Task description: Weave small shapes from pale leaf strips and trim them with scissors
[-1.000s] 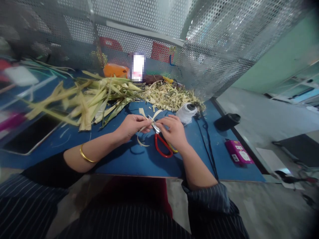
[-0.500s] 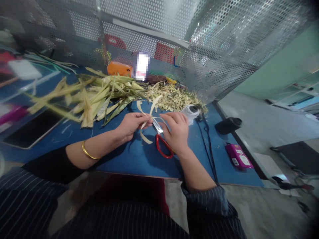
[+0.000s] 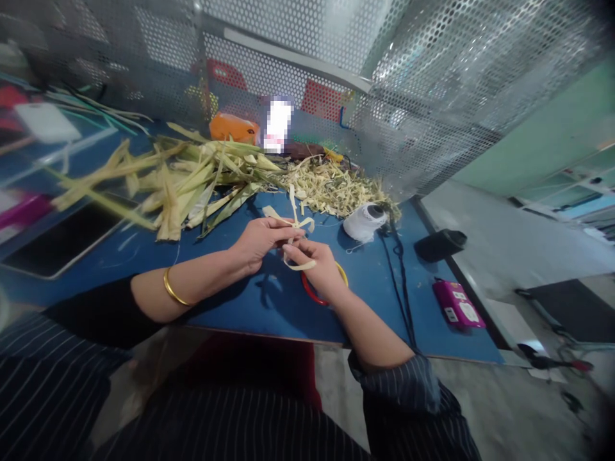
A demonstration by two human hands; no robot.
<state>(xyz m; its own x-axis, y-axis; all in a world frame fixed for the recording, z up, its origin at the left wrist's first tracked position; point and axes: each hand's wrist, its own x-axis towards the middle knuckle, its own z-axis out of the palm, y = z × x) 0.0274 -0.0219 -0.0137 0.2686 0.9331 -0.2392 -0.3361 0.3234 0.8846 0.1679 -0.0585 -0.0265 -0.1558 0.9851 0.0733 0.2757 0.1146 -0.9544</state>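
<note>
My left hand is closed on a pale yellow palm-leaf strip, pinching it just above the blue table. My right hand pinches the lower end of the same strip, which curls in loops between the two hands. Red-handled scissors lie on the table under my right hand, mostly hidden by it. A gold bangle is on my left wrist.
A heap of long green-yellow leaves and a pile of cut scraps lie behind the hands. A white thread spool, a black cord, a black object, a pink box and a tablet surround them. Perforated metal panels wall the back.
My right hand has moved off the scissors' blades and come in under the left hand to pinch the strip. The strip has been lifted and bent into loops.
</note>
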